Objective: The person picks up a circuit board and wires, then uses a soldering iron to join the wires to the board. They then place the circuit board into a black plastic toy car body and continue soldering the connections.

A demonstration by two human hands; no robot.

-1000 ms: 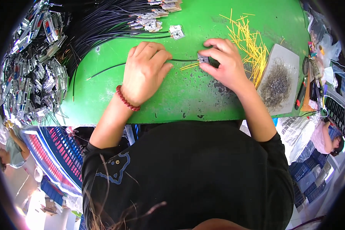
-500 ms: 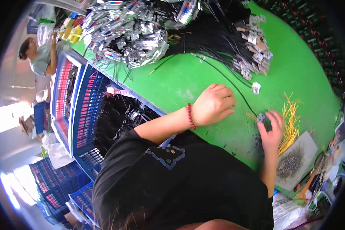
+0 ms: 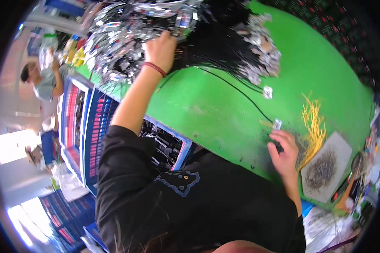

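Observation:
My left hand (image 3: pixel 161 51) reaches over the heap of silver metal-ended parts (image 3: pixel 122 46) and black cables (image 3: pixel 213 42) at the far left. Its fingers are smeared and partly hidden among the parts, so whether they grip anything does not show. On the green table my right hand (image 3: pixel 285 151) rests with thumb and curled fingers apart. Just beyond its fingertips lies a small silver end piece (image 3: pixel 277 124) on a thin black cable (image 3: pixel 243 91), which runs back to the bundle. Nothing plainly sits between the right fingers; a dark patch shows there.
Thin yellow strips (image 3: pixel 313 126) lie right of my right hand, beside a grey board with dark specks (image 3: pixel 325 168). Blue crates (image 3: pixel 90 139) stand at the left. Tools and packaging (image 3: pixel 354 181) crowd the right edge. Another person (image 3: pixel 48 82) is at the far left.
My left hand has moved far and left from the table's middle to the heap. My right hand has come off the silver end piece, which lies on the table.

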